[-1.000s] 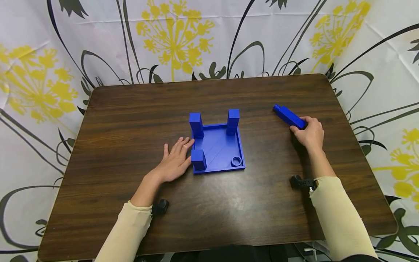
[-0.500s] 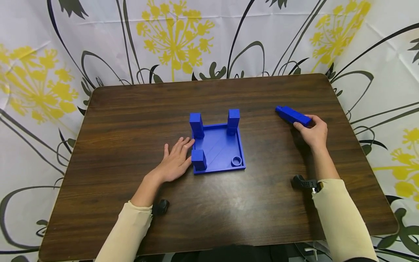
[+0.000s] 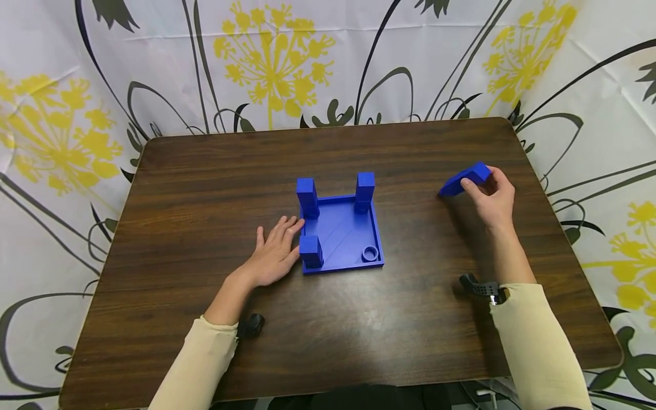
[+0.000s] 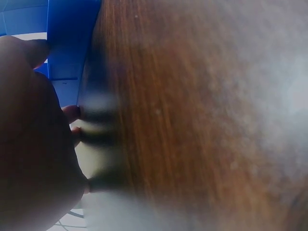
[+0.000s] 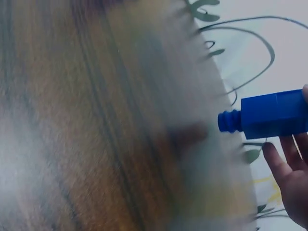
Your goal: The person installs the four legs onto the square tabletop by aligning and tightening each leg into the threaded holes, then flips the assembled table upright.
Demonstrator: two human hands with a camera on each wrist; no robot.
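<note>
A square blue tray-like base point(image 3: 340, 233) with a low rim lies mid-table. Three blue square legs stand on it: back left point(image 3: 307, 196), back right point(image 3: 365, 191) and front left point(image 3: 311, 250). Its front right corner bears a round socket point(image 3: 370, 253). My left hand point(image 3: 274, 250) lies with spread fingers against the base's left side, fingertips touching the rim. Off to the right, my right hand point(image 3: 492, 199) pinches a loose blue leg point(image 3: 463, 179) between thumb and fingers. In the right wrist view this leg point(image 5: 274, 114) shows a threaded stub at its free end.
The brown wood-grain table point(image 3: 389, 330) has its right edge beyond my right hand. A floral cloth point(image 3: 169, 62) hangs behind the table and along its sides. Each wrist wears a black camera mount, such as the right one point(image 3: 479, 286).
My right hand has moved slightly right and turned the leg, so the threaded end now points down and left instead of up and left. My left hand and the base stay put.
</note>
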